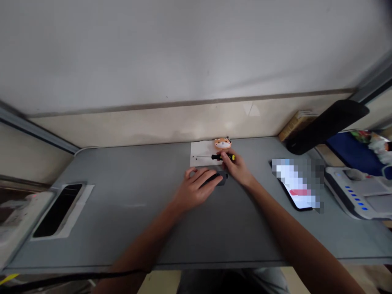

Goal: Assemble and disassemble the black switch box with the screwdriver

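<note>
My right hand (234,165) grips the black-and-yellow handle of a screwdriver (221,157), whose thin shaft points left over a white sheet of paper (202,154). A few tiny dark specks lie on the paper near the shaft tip. My left hand (196,187) is curled over a dark grey object (221,178) at the paper's front edge, hiding most of it. Behind the screwdriver, an orange-and-white dog-face toy (222,143) sits at the paper's far edge.
A grey desk (122,212) meets a cream wall. On the right lie a phone with a pixelated screen (295,183) and a white device with blue lights (355,192). A black lamp head (327,126) overhangs the far right corner. A black slot (58,210) is set in the desk's left side.
</note>
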Action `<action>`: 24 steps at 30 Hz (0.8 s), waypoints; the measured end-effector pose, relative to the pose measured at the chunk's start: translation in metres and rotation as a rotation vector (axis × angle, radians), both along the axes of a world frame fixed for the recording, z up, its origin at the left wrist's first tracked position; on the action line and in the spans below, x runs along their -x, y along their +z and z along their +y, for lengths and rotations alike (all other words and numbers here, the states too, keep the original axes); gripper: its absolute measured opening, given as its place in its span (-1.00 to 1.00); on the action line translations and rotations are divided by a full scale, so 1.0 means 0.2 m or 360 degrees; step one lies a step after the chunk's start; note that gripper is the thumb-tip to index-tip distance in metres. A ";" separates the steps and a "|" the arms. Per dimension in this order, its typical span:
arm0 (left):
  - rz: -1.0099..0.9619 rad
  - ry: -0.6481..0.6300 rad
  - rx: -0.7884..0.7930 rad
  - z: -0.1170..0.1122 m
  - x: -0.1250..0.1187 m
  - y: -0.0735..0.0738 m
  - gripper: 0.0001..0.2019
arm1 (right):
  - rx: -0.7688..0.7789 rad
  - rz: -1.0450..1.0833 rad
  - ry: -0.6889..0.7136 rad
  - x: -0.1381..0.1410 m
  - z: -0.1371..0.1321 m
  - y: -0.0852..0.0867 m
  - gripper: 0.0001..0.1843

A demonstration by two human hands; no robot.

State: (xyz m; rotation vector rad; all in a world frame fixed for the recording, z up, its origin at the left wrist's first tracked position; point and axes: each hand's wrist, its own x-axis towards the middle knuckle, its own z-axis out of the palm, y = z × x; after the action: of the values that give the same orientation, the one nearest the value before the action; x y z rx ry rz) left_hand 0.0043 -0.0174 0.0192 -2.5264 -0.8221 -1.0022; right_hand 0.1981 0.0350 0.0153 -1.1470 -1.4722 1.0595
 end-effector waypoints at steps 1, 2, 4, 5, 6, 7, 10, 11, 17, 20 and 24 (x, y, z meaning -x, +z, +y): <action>-0.0024 -0.0023 0.0035 0.01 0.01 -0.01 -0.80 | -0.0005 -0.0009 0.0008 0.00 0.00 0.00 -0.36; -0.0052 -0.0044 0.0081 0.01 0.02 -0.01 -0.79 | -0.0004 -0.0011 0.0010 0.00 0.00 0.00 -0.37; -0.0111 -0.0078 0.0209 0.02 0.04 -0.02 -0.76 | 0.0016 0.0007 -0.0006 -0.01 0.01 -0.01 -0.36; -0.0137 -0.0088 0.0282 0.03 0.06 -0.02 -0.74 | 0.0034 0.0027 -0.0023 -0.01 0.01 -0.01 -0.34; -0.0159 -0.0095 0.0355 0.03 0.07 -0.02 -0.72 | 0.0052 0.0047 -0.0044 -0.01 0.01 -0.01 -0.33; -0.0179 -0.0100 0.0427 0.03 0.08 -0.02 -0.69 | 0.0066 0.0065 -0.0065 -0.01 0.02 -0.01 -0.32; -0.0283 -0.0126 0.0666 0.04 0.09 -0.02 -0.65 | 0.0113 0.0130 -0.0140 -0.02 0.03 0.00 -0.31; -0.0344 -0.0138 0.0764 0.04 0.09 -0.03 -0.66 | 0.0141 0.0167 -0.0176 -0.02 0.03 0.00 -0.31; -0.0789 -0.0030 0.1483 0.09 0.10 -0.07 -0.83 | 0.0317 0.0541 -0.0464 -0.06 0.05 0.03 -0.39; -0.0812 0.0030 0.1732 0.12 0.11 -0.09 -0.77 | 0.0328 0.0641 -0.0567 -0.09 0.06 0.04 -0.41; -0.0705 0.0074 0.1729 0.13 0.11 -0.09 -0.76 | 0.0299 0.0584 -0.0641 -0.13 0.07 0.06 -0.43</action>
State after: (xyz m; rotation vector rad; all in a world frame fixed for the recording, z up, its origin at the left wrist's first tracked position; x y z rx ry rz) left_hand -0.0173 0.0082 0.0013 -3.0884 -1.9789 -1.3723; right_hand 0.2233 0.0499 0.0264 -1.2374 -0.8270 1.0665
